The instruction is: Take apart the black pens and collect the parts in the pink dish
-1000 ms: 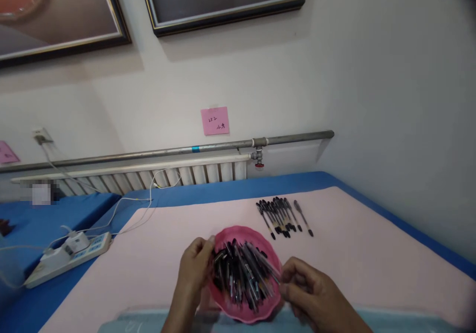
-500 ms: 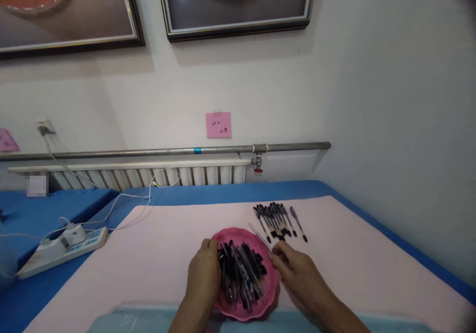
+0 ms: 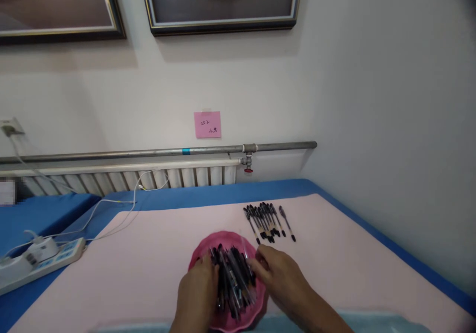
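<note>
A pink scalloped bowl (image 3: 256,309) is heaped with black and clear pen parts (image 3: 232,278). My left hand (image 3: 199,286) reaches over the bowl's left rim, its fingers curled at the edge of the heap; what they grip, if anything, is hidden. Over the right rim, my right hand (image 3: 277,271) pinches a thin clear pen barrel (image 3: 244,246), which is blurred and points up and away. Beyond the bowl lies a cluster of black-capped pens (image 3: 264,220) in a rough row. One single pen (image 3: 287,223) rests just right of them.
A pink sheet (image 3: 148,253) covers the blue table (image 3: 178,194). A white power strip (image 3: 55,263) with plugs and cables sits at the left. Behind the table, a radiator (image 3: 189,176) and a metal pipe (image 3: 167,152) run along the wall.
My left hand has shifted from the bowl's rim inward to the pen parts. My right hand has brought the clear barrel over the bowl. The view has turned slightly right.
</note>
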Available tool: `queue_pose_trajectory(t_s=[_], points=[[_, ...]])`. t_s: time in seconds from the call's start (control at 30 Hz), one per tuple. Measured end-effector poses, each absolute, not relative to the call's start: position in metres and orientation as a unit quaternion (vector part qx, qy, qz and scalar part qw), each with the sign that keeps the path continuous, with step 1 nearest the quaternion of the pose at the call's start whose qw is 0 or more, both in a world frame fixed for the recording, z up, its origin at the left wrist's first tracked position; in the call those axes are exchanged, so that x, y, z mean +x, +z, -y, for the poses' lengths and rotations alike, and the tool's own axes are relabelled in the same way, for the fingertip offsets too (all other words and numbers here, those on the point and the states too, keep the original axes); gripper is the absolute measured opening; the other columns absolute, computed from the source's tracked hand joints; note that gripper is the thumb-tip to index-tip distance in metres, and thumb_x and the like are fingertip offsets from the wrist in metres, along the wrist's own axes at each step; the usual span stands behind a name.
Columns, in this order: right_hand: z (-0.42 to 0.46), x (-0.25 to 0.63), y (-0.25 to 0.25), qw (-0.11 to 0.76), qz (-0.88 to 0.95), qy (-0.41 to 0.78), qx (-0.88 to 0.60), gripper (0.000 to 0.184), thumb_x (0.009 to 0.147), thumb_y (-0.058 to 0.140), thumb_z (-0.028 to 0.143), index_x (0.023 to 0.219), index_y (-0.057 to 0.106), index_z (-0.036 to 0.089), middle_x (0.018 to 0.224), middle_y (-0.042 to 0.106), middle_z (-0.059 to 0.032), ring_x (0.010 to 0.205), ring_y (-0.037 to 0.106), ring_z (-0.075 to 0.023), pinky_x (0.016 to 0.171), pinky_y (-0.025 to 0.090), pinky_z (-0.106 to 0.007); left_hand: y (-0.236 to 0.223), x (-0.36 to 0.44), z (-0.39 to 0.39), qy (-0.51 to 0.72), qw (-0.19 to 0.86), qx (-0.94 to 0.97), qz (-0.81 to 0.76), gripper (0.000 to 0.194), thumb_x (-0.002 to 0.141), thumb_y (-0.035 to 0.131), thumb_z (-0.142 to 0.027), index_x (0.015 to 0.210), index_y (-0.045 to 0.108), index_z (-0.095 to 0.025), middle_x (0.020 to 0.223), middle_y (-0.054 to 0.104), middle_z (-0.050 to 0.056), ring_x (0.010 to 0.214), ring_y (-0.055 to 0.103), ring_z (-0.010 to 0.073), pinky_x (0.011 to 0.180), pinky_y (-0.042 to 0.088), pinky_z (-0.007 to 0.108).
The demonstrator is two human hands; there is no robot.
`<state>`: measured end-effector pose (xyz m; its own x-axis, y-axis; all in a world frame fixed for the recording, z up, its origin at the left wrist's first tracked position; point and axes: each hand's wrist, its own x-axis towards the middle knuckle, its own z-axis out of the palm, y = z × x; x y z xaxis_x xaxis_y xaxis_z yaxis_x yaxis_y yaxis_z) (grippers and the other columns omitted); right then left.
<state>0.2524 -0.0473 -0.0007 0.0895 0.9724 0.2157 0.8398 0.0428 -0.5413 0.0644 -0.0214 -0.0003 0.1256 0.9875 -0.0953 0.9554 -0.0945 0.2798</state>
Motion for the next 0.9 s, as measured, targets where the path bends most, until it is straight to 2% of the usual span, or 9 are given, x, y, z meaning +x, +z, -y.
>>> queue_pose_trajectory(t_s=[0.13,0.27,0.4,0.53,0.6,0.67,0.83,0.9], points=[[0.034,0.289,-0.006,0.329,0.617,0.087,-0.709,0.018,0.083,0.037,0.028,0.071,0.050,0.022,0.070,0.060,-0.0022,0.064,0.055,-0.0182,0.058,0.037,-0.027,-0.001,0.061,0.024,0.065,0.150,0.747,-0.644,0.034,0.090,0.026,-0.023,0.105,0.056,-0.017,0.096,0.068,0.011,0.083,0.065,0.0214,0.068,0.041,0.029],[0.025,0.325,-0.005,0.361,0.557,0.059,-0.745,0.019,0.081,0.033,0.022,0.071,0.049,0.021,0.070,0.058,-0.0055,0.067,0.054,-0.0220,0.061,0.037,-0.032,-0.004,0.058,0.024,0.098,0.149,0.752,-0.635,0.034,0.090,0.027,-0.024,0.108,0.055,-0.017,0.096,0.068,0.009,0.082,0.064,0.0217,0.067,0.040,0.029],[0.031,0.308,0.006,0.377,0.592,0.095,-0.706,0.020,0.084,0.036,0.024,0.082,0.055,0.020,0.079,0.062,-0.0060,0.072,0.056,-0.0209,0.064,0.039,-0.030,-0.006,0.059,0.025,0.144,0.161,0.747,-0.629,0.032,0.089,0.030,-0.024,0.109,0.055,-0.019,0.100,0.066,0.008,0.086,0.063,0.0207,0.071,0.040,0.028],[0.043,0.257,0.011,0.320,0.707,0.143,-0.614,0.014,0.080,0.048,0.021,0.080,0.062,0.022,0.078,0.064,-0.0021,0.074,0.054,-0.0189,0.066,0.038,-0.028,-0.004,0.061,0.026,0.161,0.176,0.743,-0.625,0.031,0.089,0.031,-0.024,0.106,0.056,-0.018,0.101,0.066,0.008,0.086,0.062,0.0208,0.073,0.041,0.028],[0.046,0.238,0.009,0.240,0.767,0.123,-0.582,0.016,0.078,0.049,0.014,0.082,0.063,0.021,0.080,0.065,-0.0051,0.077,0.052,-0.0216,0.069,0.036,-0.032,-0.003,0.064,0.028,0.164,0.182,0.742,-0.624,0.031,0.088,0.031,-0.023,0.106,0.056,-0.018,0.101,0.066,0.009,0.087,0.062,0.0209,0.073,0.041,0.028],[0.045,0.227,0.004,0.199,0.784,0.117,-0.577,0.019,0.076,0.047,0.009,0.082,0.062,0.018,0.077,0.065,-0.0082,0.076,0.051,-0.0237,0.069,0.035,-0.034,-0.002,0.065,0.029,0.164,0.182,0.744,-0.622,0.030,0.088,0.032,-0.022,0.103,0.057,-0.017,0.098,0.066,0.009,0.085,0.062,0.0210,0.072,0.041,0.028],[0.041,0.227,0.001,0.238,0.740,0.167,-0.606,0.020,0.072,0.045,0.006,0.078,0.060,0.018,0.072,0.063,-0.0071,0.072,0.053,-0.0223,0.066,0.037,-0.033,-0.003,0.067,0.030,0.201,0.190,0.744,-0.608,0.025,0.087,0.034,-0.022,0.092,0.059,-0.019,0.089,0.067,0.007,0.078,0.062,0.0191,0.068,0.042,0.028],[0.040,0.229,0.004,0.265,0.716,0.197,-0.615,0.022,0.073,0.043,0.007,0.085,0.059,0.019,0.074,0.063,-0.0046,0.071,0.056,-0.0195,0.063,0.039,-0.029,-0.002,0.067,0.031,0.254,0.208,0.740,-0.587,0.025,0.087,0.035,-0.023,0.093,0.059,-0.020,0.094,0.067,0.007,0.082,0.062,0.0189,0.071,0.043,0.028]])
